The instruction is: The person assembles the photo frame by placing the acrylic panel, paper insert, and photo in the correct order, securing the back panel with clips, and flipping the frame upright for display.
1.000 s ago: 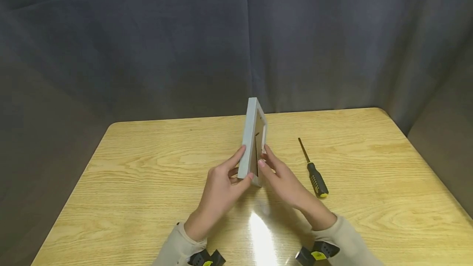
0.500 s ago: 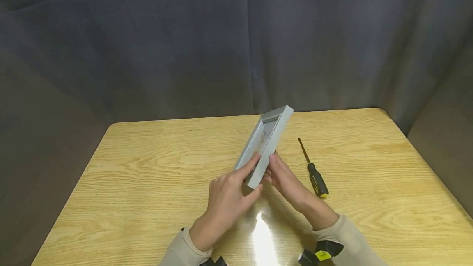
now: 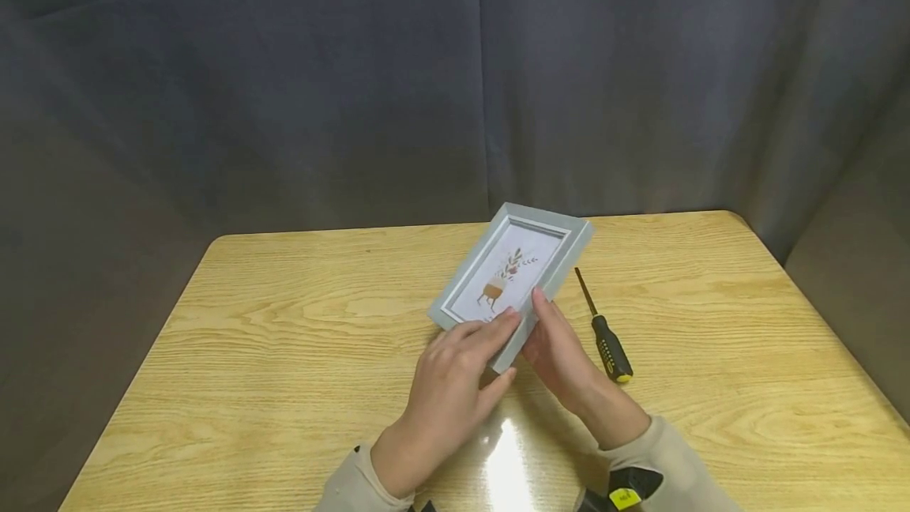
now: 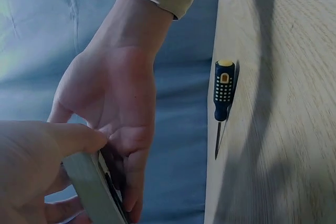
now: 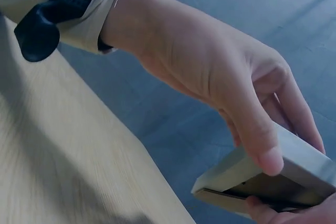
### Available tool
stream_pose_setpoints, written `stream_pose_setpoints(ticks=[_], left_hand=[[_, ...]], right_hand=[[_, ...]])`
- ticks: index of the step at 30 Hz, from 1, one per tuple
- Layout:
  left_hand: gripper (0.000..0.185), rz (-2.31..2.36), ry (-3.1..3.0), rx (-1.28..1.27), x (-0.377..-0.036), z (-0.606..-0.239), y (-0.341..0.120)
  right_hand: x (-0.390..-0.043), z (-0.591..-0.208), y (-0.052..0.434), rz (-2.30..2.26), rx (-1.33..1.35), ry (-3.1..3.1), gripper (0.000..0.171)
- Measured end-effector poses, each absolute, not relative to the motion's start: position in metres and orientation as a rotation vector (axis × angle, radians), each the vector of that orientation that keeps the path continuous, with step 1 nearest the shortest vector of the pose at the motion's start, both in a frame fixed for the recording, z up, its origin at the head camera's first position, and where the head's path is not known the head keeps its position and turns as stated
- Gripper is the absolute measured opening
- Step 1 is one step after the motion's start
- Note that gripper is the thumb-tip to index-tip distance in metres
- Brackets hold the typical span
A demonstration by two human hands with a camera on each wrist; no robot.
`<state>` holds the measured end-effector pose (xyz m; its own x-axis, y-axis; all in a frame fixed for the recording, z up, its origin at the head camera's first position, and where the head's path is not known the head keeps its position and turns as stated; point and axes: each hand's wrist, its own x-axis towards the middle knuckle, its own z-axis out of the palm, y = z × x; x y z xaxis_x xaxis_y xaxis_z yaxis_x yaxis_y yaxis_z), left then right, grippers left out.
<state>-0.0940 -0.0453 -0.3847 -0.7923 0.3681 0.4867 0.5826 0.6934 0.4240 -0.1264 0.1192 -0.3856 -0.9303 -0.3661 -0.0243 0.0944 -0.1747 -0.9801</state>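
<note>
A grey picture frame (image 3: 465,271) is held tilted above the table, its front turned up. Inside it shows a print (image 3: 493,291) of leafy sprigs in a brown pot on legs. My left hand (image 3: 451,378) grips the lower edge, fingers across the front border and thumb at the near corner. At the right side, my right hand (image 3: 572,366) holds the frame with its thumb on the side edge and its fingers behind. In the right wrist view the frame's back (image 5: 275,187) is partly visible, with the left fingertips (image 5: 260,211) at it.
A screwdriver (image 3: 610,346) with a black and yellow handle lies to the right of the hands, its shaft pointing away. The wood-grain table (image 3: 270,354) ends at a dark grey curtain (image 3: 341,101) behind, with more fabric at both sides.
The picture frame has turned from edge-on, its back partly showing on the right, to face up with the print visible. Both hands have shifted their hold on it; the screwdriver stays put.
</note>
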Motion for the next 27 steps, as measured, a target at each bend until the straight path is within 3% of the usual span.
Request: stream_pose_setpoints(ticks=[7,18,23,27], left_hand=[[0.057,-0.867,-2.640,-0.854,-0.092,-0.384,-0.044],[0.034,-1.114,-2.329,-0.897,-0.097,-0.376,-0.054],[0.028,-1.212,-2.120,-0.769,-0.103,-0.368,-0.063],[0.035,-1.302,-2.065,-0.548,-0.109,-0.364,-0.073]], right_hand=[[-0.128,-0.385,0.119,-2.305,-0.110,1.734,0.061],[-0.126,-0.376,0.124,-2.299,-0.143,1.831,0.067],[-0.126,-0.373,0.125,-2.274,-0.123,1.841,0.065],[-0.124,-0.370,0.125,-2.277,-0.107,1.838,0.064]])
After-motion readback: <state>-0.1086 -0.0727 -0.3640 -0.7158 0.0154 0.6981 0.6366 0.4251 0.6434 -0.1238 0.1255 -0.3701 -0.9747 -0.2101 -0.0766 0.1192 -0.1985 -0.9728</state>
